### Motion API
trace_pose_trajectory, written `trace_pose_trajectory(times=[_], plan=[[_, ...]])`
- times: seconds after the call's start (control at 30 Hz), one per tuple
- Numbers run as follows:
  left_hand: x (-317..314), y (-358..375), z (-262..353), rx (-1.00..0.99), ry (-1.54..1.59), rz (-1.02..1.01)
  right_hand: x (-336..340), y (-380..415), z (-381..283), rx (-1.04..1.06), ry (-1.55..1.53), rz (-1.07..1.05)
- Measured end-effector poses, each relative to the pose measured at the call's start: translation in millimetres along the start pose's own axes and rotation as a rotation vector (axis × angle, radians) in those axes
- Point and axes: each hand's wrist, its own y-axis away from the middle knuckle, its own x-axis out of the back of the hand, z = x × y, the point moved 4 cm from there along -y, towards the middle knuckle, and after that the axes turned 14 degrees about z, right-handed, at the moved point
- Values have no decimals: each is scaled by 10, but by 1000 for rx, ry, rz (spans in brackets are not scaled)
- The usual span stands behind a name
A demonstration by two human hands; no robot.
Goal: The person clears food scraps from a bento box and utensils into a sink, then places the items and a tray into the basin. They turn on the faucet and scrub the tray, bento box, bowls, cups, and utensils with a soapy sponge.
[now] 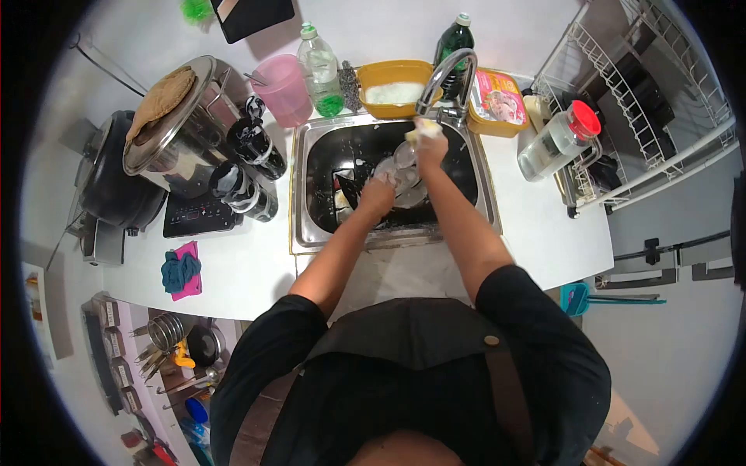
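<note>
Over the sink (299,210), my left hand (377,196) is closed on a clear, soapy item (400,177), perhaps a glass or plastic container; its exact kind is hard to make out. Higher up and to the right, just under the curved faucet (466,66), my right hand (432,147) is closed around a pale yellow sponge (423,128) covered in suds. More clear wares sit in the dark basin between my hands, partly hidden by them. A dark piece with something white and red lies at the basin's left side.
Behind the sink stand a pink pitcher (281,89), a clear soap bottle (320,74), a yellow tub (396,85) and a dark green bottle (454,43). A large pot (186,136) is at left; a red-lidded jug (556,144) and wire rack (622,101) are at right.
</note>
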Motion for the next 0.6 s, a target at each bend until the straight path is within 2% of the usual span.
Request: trace_pose_trajectory(times=[0.03, 0.07, 0.13, 0.17, 0.2, 0.27, 0.3, 0.37, 0.43, 0.47, 0.57, 0.6], plan=[[113, 6, 134, -87, -19, 82, -34, 111, 166, -587, -273, 51], [154, 34, 150, 319, 224, 137, -110, 289, 186, -654, -164, -47], [535, -38, 450, 527, 333, 17, -242, 666, 233, -779, 67, -250], [584, -23, 480, 638, 391, -45, -155, 687, 203, -847, -9, -122], [116, -46, 186, 208, 190, -137, -18, 651, 135, -911, -82, 4], [-196, 158, 21, -192, 197, -19, 70, 281, 328, -750, -381, -12], [-224, 199, -17, -49, 344, -79, 112, 224, 92, -771, -402, 2], [-262, 288, -83, 262, 634, -143, 33, 291, 70, -738, -332, -279], [257, 291, 225, 711, 1036, -172, -29, 678, -339, -159, 333, -517], [249, 309, 165, 795, 1001, -308, -135, 720, -464, -104, 489, -595], [351, 355, 208, 597, 1067, -287, -434, 772, -1004, 838, 443, -571], [387, 361, 207, 575, 949, -288, -594, 791, -1385, 882, 482, -618]])
